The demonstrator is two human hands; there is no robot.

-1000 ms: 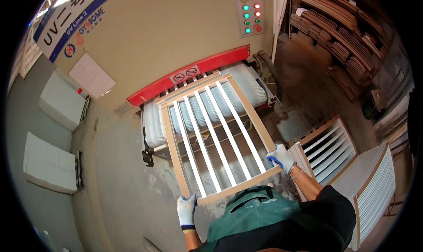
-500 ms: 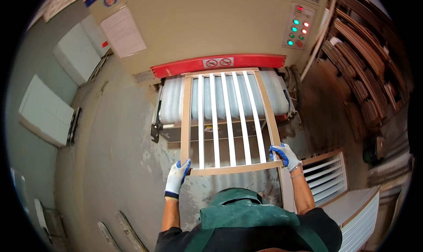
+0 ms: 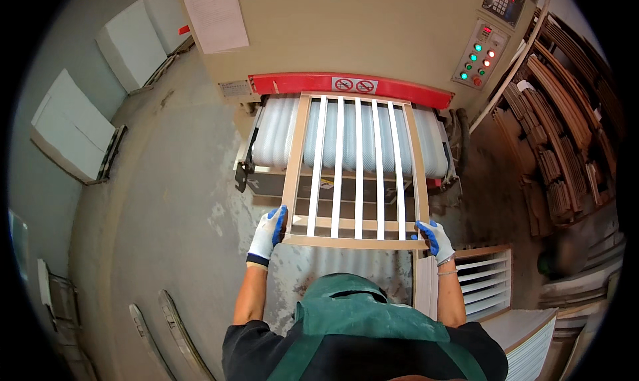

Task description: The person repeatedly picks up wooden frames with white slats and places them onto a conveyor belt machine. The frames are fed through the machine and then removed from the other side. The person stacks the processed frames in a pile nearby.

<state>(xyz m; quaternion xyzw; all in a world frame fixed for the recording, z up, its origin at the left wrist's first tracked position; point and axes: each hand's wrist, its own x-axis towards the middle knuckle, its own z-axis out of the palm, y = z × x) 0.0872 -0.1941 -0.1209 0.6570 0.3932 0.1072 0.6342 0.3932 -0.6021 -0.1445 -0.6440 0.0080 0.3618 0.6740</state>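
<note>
Both gloved hands hold a rectangular slatted panel (image 3: 356, 244) with a tan wood-coloured border and several white slats. My left hand (image 3: 269, 233), in a white and blue glove, is closed round its near left corner. At the near right corner my right hand (image 3: 436, 240), gloved alike, grips the border. The panel's far end lies over a pale conveyor belt (image 3: 273, 131), close under the red bar (image 3: 299, 83) of a large beige machine (image 3: 366, 28). Through the slats, just beyond the near rail, a second tan strip (image 3: 326, 223) shows; what it belongs to is unclear.
A control panel (image 3: 477, 53) with lit buttons is at the machine's right. Stacked brown boards (image 3: 566, 128) stand on the right. Beside my right arm are another slatted panel (image 3: 482, 281) and a white stack (image 3: 532, 344). White sheets (image 3: 73, 128) stand at the left; two long bars (image 3: 176, 328) lie lower left.
My view has shifted, so the machine sits farther right and higher in the picture. Both hands still grip the panel's near corners, and the tan strip under the slats now shows.
</note>
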